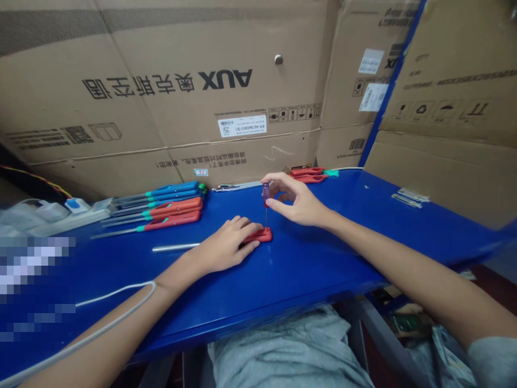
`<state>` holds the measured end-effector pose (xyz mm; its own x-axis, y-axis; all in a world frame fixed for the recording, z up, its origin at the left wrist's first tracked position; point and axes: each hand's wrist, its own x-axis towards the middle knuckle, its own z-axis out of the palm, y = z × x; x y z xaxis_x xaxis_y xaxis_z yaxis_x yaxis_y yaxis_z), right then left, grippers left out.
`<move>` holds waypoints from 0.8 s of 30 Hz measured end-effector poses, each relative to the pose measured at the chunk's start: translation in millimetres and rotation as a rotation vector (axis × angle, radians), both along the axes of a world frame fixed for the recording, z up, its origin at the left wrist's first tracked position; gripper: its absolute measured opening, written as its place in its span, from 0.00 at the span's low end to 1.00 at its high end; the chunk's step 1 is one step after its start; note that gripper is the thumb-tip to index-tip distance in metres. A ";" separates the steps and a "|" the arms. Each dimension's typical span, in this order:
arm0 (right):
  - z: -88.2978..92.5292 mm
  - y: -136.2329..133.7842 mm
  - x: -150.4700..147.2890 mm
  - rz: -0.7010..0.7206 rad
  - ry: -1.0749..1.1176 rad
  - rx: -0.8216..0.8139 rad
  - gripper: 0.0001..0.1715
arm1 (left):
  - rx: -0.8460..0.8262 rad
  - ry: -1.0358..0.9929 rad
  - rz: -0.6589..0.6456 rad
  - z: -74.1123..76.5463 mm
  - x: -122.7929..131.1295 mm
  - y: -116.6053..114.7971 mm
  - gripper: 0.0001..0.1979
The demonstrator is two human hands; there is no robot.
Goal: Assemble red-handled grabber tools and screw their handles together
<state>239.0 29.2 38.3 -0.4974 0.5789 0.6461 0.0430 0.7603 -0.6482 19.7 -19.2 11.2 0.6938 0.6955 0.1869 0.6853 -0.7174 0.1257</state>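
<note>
My left hand [226, 245] lies over a red-handled screwdriver [260, 235] flat on the blue table [315, 258], fingers pressing its handle down; its metal shaft [175, 248] sticks out to the left. My right hand [297, 202] pinches a small purple-handled screwdriver [265, 195] held upright, with its tip down on the red handle's end.
A row of several blue-handled and red-handled screwdrivers [169, 207] lies at the back left. Two red handles [309, 173] rest at the back centre. Cardboard boxes [202, 81] wall the back and right. A white power strip [60, 213] and a cable [117, 293] are at left.
</note>
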 end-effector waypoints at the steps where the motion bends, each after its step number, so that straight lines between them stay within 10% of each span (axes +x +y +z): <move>1: 0.4 -0.3 0.2 -0.002 0.004 -0.001 0.19 | -0.001 0.001 0.002 0.0 0.0 0.2 0.17; 11: 0.0 0.1 0.3 0.014 0.025 0.001 0.22 | 0.028 0.042 0.013 -0.3 0.7 -3.5 0.17; 18: -2.9 3.7 -0.3 0.006 0.032 0.011 0.18 | 0.404 -0.039 -0.197 20.7 14.0 -12.8 0.11; 21: -2.6 3.9 -0.5 0.007 0.040 0.029 0.18 | 0.520 -0.255 -0.384 28.0 29.2 -43.3 0.06; 24: -0.7 1.9 -0.2 0.020 0.015 0.027 0.18 | 0.325 -0.267 -0.423 -6.7 35.2 -114.2 0.12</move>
<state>238.8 31.0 37.6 -0.4992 0.5509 0.6688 0.0178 0.7782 -0.6277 54.8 -133.4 4.6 0.7978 0.2471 0.5500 0.3068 -0.9516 -0.0175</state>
